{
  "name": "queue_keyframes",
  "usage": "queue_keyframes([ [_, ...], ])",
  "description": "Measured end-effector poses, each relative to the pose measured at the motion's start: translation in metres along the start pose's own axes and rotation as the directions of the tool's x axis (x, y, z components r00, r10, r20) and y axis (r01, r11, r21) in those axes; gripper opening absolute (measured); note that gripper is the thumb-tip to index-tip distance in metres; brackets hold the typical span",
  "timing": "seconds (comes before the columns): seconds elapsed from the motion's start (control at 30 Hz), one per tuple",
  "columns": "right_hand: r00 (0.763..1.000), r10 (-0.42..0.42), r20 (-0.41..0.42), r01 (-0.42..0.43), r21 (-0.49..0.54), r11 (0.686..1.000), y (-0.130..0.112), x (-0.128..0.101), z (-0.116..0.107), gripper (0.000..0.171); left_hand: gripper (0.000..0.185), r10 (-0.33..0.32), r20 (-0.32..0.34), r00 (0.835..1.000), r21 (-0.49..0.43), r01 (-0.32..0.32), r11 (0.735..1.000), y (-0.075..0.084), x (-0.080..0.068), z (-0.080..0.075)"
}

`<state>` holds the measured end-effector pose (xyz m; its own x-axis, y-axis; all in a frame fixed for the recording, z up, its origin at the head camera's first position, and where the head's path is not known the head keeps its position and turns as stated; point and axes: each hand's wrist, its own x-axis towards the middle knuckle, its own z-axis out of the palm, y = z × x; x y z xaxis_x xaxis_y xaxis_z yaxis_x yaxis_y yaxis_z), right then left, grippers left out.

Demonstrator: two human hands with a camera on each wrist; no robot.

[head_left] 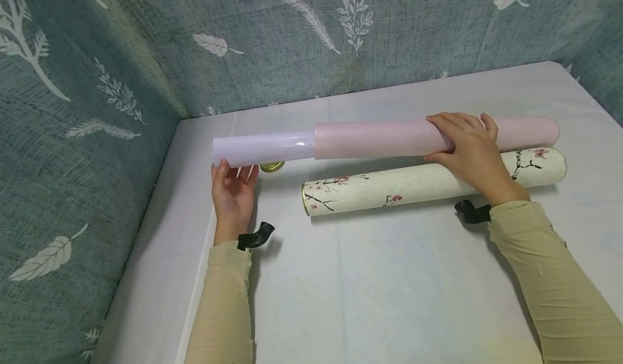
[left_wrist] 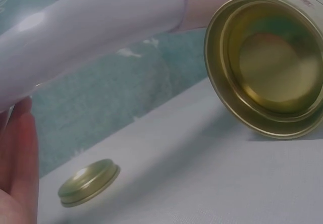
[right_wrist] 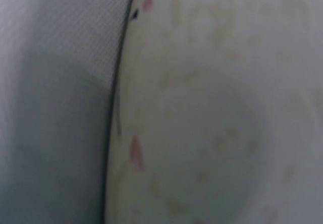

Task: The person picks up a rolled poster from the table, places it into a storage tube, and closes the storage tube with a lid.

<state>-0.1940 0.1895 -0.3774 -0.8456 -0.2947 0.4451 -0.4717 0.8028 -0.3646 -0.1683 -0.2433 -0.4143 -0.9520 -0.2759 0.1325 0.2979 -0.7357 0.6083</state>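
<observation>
My right hand (head_left: 462, 137) grips a long pink roll (head_left: 379, 138) near its right half, fingers curled over the top, and holds it above the table. A pale lilac glossy inner part (head_left: 263, 149) sticks out of the roll's left end. My left hand (head_left: 233, 173) is under that end, fingers straight, tips touching it. A cream tube with blossom print (head_left: 433, 183) lies just in front of the roll, its gold-rimmed open end (left_wrist: 267, 62) facing left. Its gold lid (head_left: 271, 166) lies on the table by my left fingertips (left_wrist: 17, 168). The right wrist view shows only the blurred tube (right_wrist: 217, 108).
A white cloth-covered table (head_left: 379, 277) is enclosed at the back and left by teal leaf-print fabric (head_left: 87, 110). The table's left edge runs close to my left forearm. Black wrist mounts (head_left: 255, 237) sit on both sleeves.
</observation>
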Motion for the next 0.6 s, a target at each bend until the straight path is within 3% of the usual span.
queue_keyframes([
  [0.6, 1.000, 0.002, -0.002, -0.002, 0.004, 1.000, 0.0006, -0.0004, -0.0003, 0.069, 0.036, -0.011, 0.038, 0.999, 0.077, 0.008, 0.997, -0.0040, -0.0010, 0.0005],
])
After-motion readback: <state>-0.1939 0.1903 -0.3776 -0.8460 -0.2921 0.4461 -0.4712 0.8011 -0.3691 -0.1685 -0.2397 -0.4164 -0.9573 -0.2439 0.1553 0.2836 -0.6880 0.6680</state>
